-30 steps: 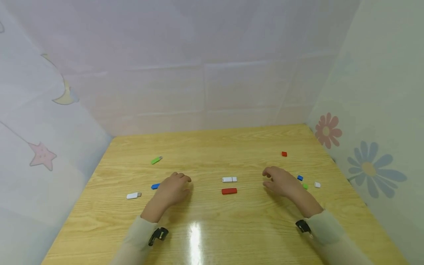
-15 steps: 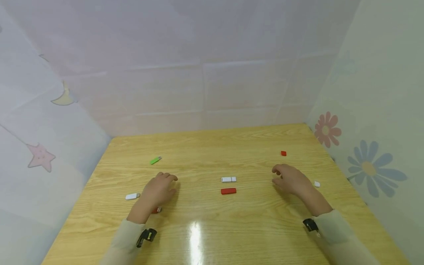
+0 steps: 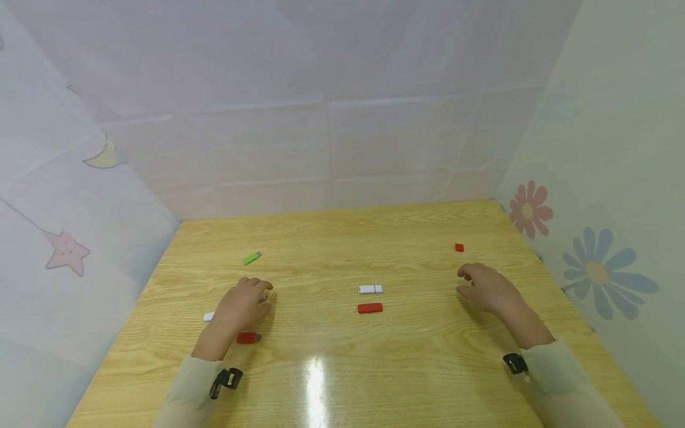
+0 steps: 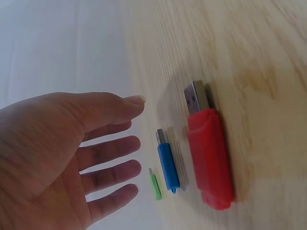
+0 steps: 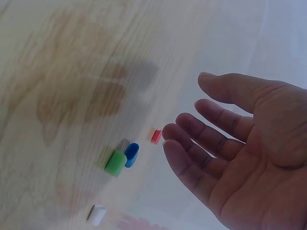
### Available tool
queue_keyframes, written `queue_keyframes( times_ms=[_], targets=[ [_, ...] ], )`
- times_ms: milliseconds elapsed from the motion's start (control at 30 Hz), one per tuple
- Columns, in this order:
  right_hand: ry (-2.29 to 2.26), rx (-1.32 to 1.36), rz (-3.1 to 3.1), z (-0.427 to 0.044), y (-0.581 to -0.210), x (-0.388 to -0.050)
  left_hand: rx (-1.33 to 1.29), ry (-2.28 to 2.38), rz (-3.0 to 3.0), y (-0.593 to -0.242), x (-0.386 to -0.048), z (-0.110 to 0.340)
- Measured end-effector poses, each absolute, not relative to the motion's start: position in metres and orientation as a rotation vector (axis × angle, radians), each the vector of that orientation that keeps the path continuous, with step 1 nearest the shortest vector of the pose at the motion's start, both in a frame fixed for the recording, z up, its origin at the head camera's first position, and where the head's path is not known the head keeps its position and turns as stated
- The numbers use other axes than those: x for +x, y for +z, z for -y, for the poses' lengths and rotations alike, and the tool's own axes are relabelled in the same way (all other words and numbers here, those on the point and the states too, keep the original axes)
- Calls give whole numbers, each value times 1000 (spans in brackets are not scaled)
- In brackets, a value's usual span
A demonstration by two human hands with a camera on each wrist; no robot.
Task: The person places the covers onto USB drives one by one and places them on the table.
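My left hand (image 3: 241, 306) hovers over the left of the table with relaxed fingers, holding nothing. Around it lie uncapped USB sticks: a red one (image 4: 211, 158), a blue one (image 4: 168, 165), a green one (image 3: 251, 258) and a white one (image 3: 209, 317). The hand covers most of the blue stick and part of the white one in the head view. My right hand (image 3: 489, 291), also empty and relaxed, hovers at the right. Near it lie a green cap (image 5: 116, 163), a blue cap (image 5: 132, 155), a white cap (image 5: 97, 215) and a red cap (image 3: 459, 247).
Between the hands, a white capped USB stick (image 3: 370, 289) lies above a red USB stick (image 3: 370, 308) on the wooden table (image 3: 342, 368). A pale cloth backdrop (image 3: 326, 119) stands behind the table and along both sides.
My left hand has moved left, uncovering the red uncapped stick and covering most of the blue one. The right hand has moved right, hiding the blue, green and white caps from the head view.
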State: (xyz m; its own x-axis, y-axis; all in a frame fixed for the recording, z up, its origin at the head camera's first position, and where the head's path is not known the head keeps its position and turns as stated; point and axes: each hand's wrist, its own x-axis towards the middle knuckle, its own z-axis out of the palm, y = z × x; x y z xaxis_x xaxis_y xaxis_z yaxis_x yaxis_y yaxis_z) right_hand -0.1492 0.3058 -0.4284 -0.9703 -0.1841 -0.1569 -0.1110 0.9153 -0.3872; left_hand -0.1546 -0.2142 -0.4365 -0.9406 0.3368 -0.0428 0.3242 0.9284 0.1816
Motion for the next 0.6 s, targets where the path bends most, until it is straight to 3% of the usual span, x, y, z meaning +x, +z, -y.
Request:
queue_keyframes(
  times_ms=[600],
  targets=[
    [-568, -147, -2896, -322, -426, -147, 447, 292, -2986, -439, -158, 229]
  ],
)
